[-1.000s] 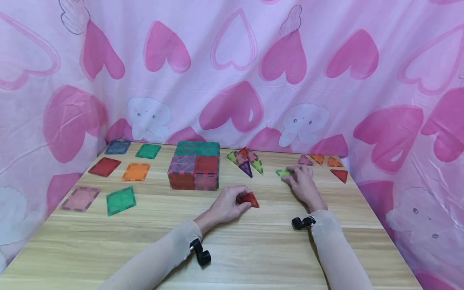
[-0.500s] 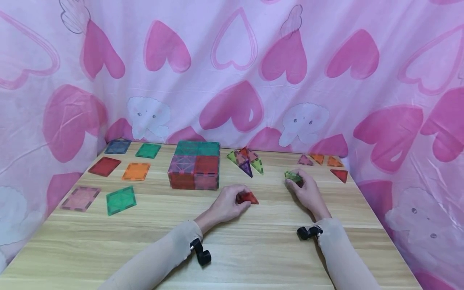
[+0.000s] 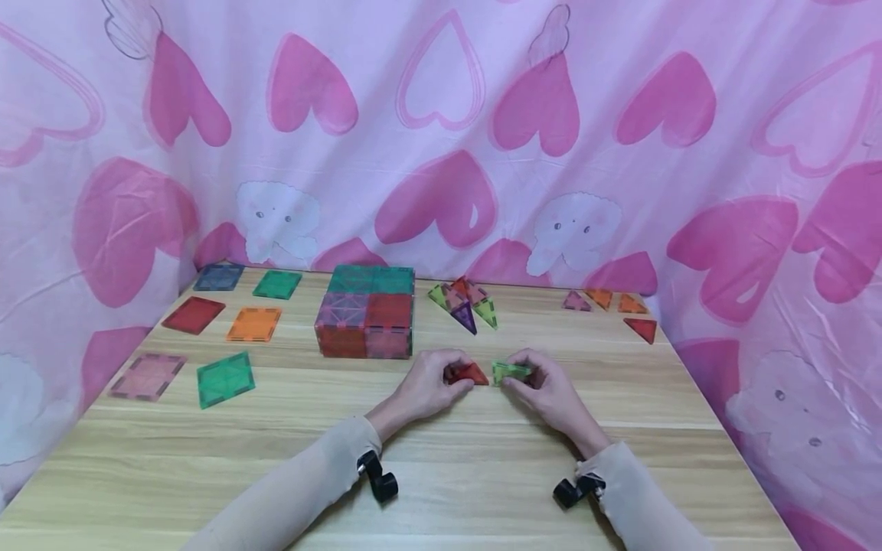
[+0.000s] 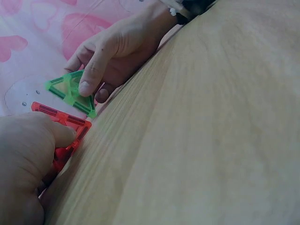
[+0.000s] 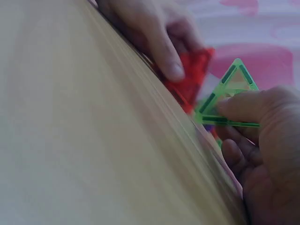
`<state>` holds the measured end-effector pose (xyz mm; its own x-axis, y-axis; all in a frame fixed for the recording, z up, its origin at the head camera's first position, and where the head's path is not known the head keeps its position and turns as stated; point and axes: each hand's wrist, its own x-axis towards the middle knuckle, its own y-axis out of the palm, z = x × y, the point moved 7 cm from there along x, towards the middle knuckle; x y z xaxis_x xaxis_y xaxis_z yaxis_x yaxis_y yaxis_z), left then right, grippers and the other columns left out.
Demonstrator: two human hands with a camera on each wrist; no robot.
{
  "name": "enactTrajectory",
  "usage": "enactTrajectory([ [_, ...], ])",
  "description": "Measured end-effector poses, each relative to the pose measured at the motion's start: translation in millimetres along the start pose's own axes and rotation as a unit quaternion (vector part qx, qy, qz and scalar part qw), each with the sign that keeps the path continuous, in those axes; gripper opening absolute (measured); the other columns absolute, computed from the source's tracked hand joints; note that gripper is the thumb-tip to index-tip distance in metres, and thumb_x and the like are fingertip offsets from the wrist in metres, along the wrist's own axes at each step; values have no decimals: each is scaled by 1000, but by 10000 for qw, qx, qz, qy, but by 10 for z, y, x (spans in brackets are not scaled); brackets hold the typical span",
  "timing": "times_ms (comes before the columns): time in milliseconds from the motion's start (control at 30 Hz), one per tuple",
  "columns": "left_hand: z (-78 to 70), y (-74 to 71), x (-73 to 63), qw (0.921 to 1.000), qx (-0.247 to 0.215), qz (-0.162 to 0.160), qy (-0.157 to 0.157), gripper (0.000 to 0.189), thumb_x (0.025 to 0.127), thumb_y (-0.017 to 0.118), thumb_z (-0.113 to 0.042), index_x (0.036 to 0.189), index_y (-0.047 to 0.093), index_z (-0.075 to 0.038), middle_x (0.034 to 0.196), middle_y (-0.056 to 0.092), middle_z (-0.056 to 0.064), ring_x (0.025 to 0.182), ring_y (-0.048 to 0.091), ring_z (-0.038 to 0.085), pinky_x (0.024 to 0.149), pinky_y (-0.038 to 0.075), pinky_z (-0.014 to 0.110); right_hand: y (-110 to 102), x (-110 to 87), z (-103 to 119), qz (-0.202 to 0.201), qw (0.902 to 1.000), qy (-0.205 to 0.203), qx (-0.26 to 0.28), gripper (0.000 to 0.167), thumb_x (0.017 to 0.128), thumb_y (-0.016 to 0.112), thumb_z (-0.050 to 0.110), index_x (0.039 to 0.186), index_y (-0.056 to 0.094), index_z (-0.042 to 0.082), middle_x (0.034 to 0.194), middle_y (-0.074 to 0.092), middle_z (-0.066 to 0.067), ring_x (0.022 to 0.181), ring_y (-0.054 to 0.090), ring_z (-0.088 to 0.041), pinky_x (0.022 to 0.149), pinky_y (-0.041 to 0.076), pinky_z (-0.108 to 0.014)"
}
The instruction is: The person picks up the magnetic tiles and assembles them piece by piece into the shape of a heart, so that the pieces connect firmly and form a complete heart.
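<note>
On a pale wooden table (image 3: 482,497), we see a person's two hands working close together at the centre. The left hand (image 3: 426,384) pinches a red tile (image 3: 474,373) between thumb and fingers; part of the tile is covered by them. The right hand (image 3: 551,394) pinches a green triangular tile (image 3: 508,372), its thumb across the near face.

What has changed is the right hand: half a second ago it was farther right with the green tile, and now it has brought that tile just beside the red one. The left hand has hardly moved. We judge that the pieces are now near enough for their edges to be lined up, though we cannot tell whether their corners touch.

Beyond the hands, to the far left of centre, stands a boxy block of tiles (image 3: 365,310). Right of it lies a small fan of coloured triangles (image 3: 463,306). Six loose square tiles (image 3: 253,324) are spread at left, and four loose triangles (image 3: 641,330) lie at far right.
</note>
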<state>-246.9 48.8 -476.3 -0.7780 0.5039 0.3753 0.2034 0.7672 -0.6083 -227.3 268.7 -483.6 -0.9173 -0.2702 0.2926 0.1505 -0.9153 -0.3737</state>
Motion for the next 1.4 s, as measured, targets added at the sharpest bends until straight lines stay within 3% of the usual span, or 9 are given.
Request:
enactTrajectory([
  [167,-1,8,3,9999,-23,91,-55,20,97,88,-12,116,83,-13,100,80,-2,83,67,5,73,57,23,126,-4,55,79,9999,-26,-133,22,99,83,4,120,76,10,113,77,-10,90,71,-15,76,59,-24],
  [333,-15,10,4,10000,7,92,-32,20,97,88,-12,117,83,-12,103,81,-1,85,68,6,74,57,24,127,-7,22,144,9998,47,-99,32,99,84,6,129,74,11,120,76,-11,89,69,-16,76,58,-25],
  [500,-4,12,4,9999,-16,100,-45,21,98,88,-12,118,82,-12,105,81,-1,88,69,7,76,57,24,68,-1,-14,220,9996,111,110,42,102,81,9,141,68,6,135,72,-15,106,68,-17,87,57,-25],
  [633,10,21,0,9999,14,101,-23,20,98,87,-13,118,83,-12,106,81,-2,90,70,7,78,58,25,-36,19,-34,125,9990,84,418,41,105,76,8,144,65,1,137,69,-23,117,67,-20,96,56,-25],
  [833,-4,20,1,9999,16,99,23,21,98,87,-13,117,82,-11,106,81,0,91,71,8,80,58,26,-434,85,-181,-698,9960,91,557,38,111,66,8,147,62,-3,139,65,-31,117,70,-23,98,59,-25],
  [1033,-14,23,-1,9999,44,121,52,21,97,87,-12,118,82,-10,108,81,0,92,71,9,81,59,26,-983,97,-418,-1773,9826,481,-276,46,111,72,24,149,63,0,143,65,-27,115,68,-5,99,53,-14],
  [1133,-13,26,4,9999,33,138,46,22,97,87,-12,118,82,-10,108,81,1,92,71,9,81,59,26,-1204,107,-530,-2133,9721,707,-669,52,109,75,28,151,62,1,145,65,-26,117,67,-4,98,50,-11],
  [1267,-11,23,7,9999,48,144,16,22,98,87,-13,119,82,-10,108,81,1,92,70,8,80,58,25,-1388,153,-629,-2337,9588,1010,-1261,56,108,76,33,153,61,3,147,67,-23,125,69,-20,96,48,-10],
  [1400,-14,14,4,9999,12,139,7,21,98,87,-13,118,82,-10,107,81,1,90,69,8,77,57,24,-1466,214,-676,-2286,9511,1261,-1653,62,107,77,39,156,59,6,150,67,-22,134,67,-36,98,48,-16],
])
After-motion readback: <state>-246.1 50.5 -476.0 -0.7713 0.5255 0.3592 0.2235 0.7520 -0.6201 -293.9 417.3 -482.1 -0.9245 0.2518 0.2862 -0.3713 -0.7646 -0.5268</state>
